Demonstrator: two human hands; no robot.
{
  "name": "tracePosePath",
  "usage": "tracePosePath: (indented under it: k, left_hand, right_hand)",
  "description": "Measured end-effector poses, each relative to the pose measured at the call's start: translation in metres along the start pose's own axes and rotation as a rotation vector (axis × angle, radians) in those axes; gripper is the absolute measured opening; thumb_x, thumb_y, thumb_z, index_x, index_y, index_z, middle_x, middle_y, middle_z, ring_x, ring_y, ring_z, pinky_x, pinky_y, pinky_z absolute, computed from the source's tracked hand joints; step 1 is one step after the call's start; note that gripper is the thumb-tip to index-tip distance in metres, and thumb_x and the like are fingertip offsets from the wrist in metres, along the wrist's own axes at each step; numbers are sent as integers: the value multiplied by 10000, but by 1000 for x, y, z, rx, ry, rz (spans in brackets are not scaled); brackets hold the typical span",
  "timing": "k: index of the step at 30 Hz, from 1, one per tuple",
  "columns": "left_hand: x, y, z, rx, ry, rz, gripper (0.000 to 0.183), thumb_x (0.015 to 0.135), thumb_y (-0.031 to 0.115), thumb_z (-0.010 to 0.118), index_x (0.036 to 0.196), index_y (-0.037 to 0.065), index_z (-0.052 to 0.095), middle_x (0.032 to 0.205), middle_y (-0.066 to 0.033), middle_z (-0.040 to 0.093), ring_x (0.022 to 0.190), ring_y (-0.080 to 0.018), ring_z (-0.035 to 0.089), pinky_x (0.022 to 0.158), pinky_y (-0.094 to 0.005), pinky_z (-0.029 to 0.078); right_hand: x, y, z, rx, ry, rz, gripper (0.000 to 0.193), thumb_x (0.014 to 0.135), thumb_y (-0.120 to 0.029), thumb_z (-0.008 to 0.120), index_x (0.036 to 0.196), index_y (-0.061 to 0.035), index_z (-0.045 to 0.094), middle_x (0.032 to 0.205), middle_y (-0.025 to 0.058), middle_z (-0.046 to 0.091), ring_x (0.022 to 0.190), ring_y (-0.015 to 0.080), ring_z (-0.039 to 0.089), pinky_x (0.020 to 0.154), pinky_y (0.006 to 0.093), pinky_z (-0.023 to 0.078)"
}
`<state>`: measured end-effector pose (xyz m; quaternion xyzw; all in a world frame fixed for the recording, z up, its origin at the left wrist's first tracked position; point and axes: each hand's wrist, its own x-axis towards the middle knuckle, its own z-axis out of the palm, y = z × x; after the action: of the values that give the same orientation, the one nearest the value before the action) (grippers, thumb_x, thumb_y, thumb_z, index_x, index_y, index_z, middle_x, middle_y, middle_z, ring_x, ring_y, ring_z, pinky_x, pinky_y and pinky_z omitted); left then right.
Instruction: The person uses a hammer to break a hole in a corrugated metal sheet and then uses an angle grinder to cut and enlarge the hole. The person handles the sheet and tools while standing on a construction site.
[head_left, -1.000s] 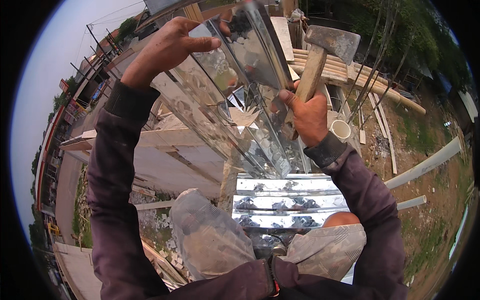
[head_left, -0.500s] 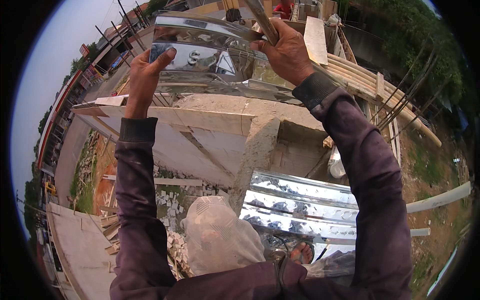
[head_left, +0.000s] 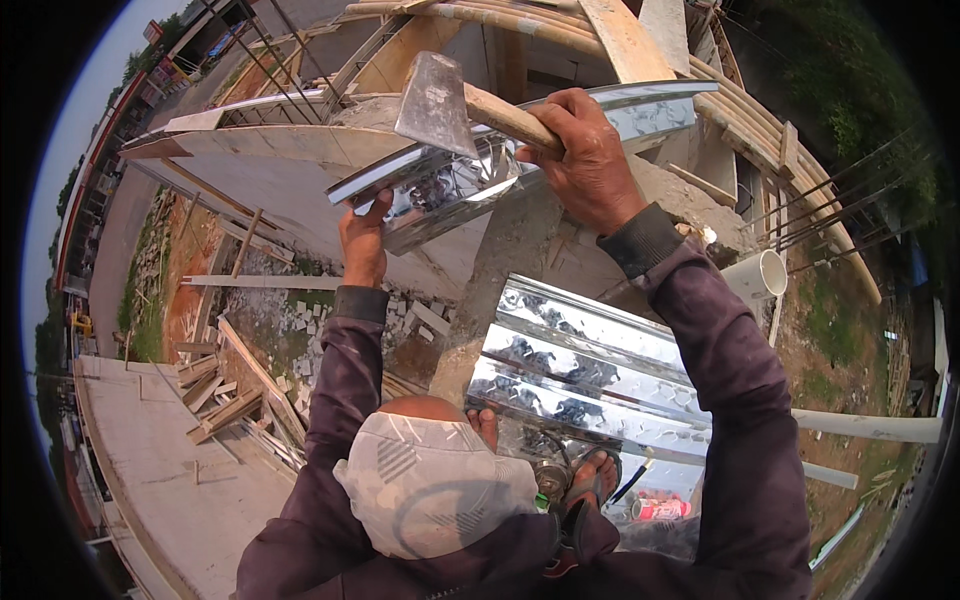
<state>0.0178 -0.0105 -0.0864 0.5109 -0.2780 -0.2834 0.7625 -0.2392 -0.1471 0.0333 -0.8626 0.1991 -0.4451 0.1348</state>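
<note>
One hammer (head_left: pixel 488 109) has swung across one metal sheet (head_left: pixel 436 188).

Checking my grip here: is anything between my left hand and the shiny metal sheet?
Nothing visible: your left hand directly grips the metal sheet at its left end. The hammer in your right hand only overlaps it farther along.

At upper centre the hammer head (head_left: pixel 436 106) is scuffed matt metal, its handle (head_left: pixel 503 116) wood, and the channelled sheet (head_left: pixel 440 184) glossy mirror-like metal.
</note>
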Motion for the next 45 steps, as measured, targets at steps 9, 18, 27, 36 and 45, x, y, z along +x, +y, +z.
tracePosePath:
  k: [9,18,27,36,45]
  left_hand:
    - [0,-13,9,-59,50,6,338,857,172,799,1145,49,671,1070,-25,677,955,-151,613,820,-337,498]
    - [-17,-18,5,-20,94,-75,319,857,199,798,1115,60,675,1043,-9,687,940,-148,633,759,-346,528]
    - [-28,-14,8,-14,70,-54,283,853,166,801,1072,24,692,1022,-12,684,909,-126,593,818,-296,457]
    - [5,-9,33,-175,120,46,279,861,159,797,1076,20,687,1034,-13,679,959,-134,575,882,-295,428]
    - [-17,-12,17,-120,129,-68,286,865,153,793,1094,20,682,1064,-17,679,975,-132,578,881,-304,432]
  right_hand:
    - [-114,-44,-9,129,-326,666,310,971,-187,591,1191,22,530,735,233,599,675,382,619,624,450,457]
    - [-110,-76,12,84,-155,707,213,981,-118,516,1120,20,433,805,327,625,773,535,611,690,594,449]
    - [-87,-99,-24,55,-196,733,218,989,-96,506,1151,14,412,774,288,616,754,490,633,649,522,480]
    - [-187,-50,28,-53,-585,755,224,942,-92,562,1053,25,406,807,365,616,782,544,620,686,601,474]
    - [-127,-75,9,41,9,601,248,965,-87,544,1165,25,449,812,312,619,751,514,611,618,525,473]
